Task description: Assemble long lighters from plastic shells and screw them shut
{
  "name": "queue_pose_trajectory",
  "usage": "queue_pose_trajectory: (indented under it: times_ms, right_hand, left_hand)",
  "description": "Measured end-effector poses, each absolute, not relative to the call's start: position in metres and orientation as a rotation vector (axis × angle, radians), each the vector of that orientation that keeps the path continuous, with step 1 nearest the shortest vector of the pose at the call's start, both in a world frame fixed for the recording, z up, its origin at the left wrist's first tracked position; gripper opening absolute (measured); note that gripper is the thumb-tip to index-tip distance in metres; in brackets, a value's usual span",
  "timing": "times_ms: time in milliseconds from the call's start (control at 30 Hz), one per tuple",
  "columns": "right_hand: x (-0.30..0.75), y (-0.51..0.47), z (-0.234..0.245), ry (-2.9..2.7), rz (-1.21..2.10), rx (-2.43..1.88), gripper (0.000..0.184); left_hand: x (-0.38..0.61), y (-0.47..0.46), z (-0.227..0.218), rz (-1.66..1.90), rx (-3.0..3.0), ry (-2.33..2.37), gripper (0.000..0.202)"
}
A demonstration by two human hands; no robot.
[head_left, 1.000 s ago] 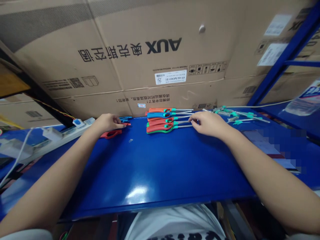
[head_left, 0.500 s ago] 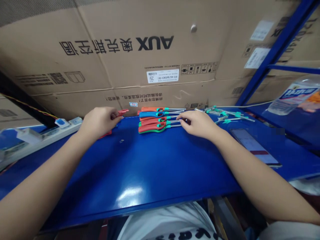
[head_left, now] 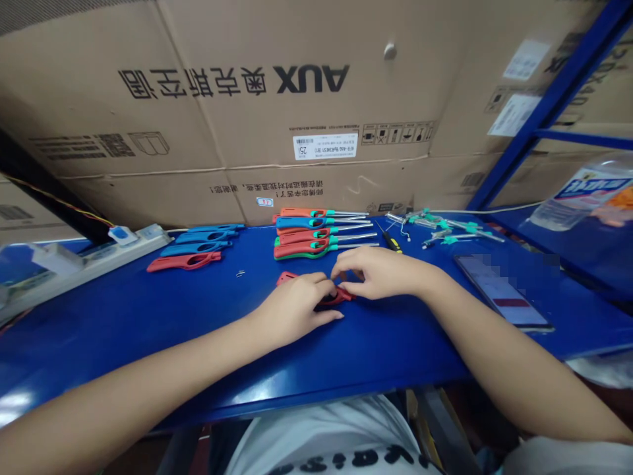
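Note:
My left hand and my right hand meet at the middle of the blue table, both closed on a red lighter shell that lies flat between them. Most of the shell is hidden under my fingers. Behind my hands lies a stack of finished long-nosed lighters in red, blue and green with metal tubes pointing right. To the left lie a red shell half and blue shell halves.
A phone lies at the right. Small teal parts and metal tubes and a yellow-handled screwdriver sit at the back right. A white power strip runs along the left. A large cardboard box walls the back.
My left hand took a red shell from the left pile and brought it to the table's middle. My right hand left the lighter stack and joined it there.

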State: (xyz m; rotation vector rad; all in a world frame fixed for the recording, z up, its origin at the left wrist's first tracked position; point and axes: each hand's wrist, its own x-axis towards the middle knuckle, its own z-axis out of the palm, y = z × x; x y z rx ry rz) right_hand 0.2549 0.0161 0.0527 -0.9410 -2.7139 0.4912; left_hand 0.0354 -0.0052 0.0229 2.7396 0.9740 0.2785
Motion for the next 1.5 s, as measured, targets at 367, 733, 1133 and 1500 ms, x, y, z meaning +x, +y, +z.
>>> queue_pose_trajectory:
  times_ms: [367, 733, 1133, 1500]
  right_hand:
    - [0.247, 0.007, 0.052, -2.816, 0.562, -1.074, 0.019]
    - [0.239, 0.014, 0.042, -2.819, 0.504, -1.218, 0.006]
    - [0.251, 0.017, 0.047, -2.712, 0.285, -1.202, 0.01]
    - [0.269, 0.016, 0.063, -2.83, 0.419, -1.381, 0.016]
  left_hand:
    - [-0.013, 0.015, 0.025, 0.287, 2.683, 1.248, 0.052]
    - [-0.024, 0.027, 0.01, 0.392, 2.541, 1.217, 0.031]
    - [-0.017, 0.026, 0.005, 0.467, 2.515, 1.235, 0.037]
    - [-0.016, 0.025, 0.004, 0.517, 2.452, 1.24, 0.039]
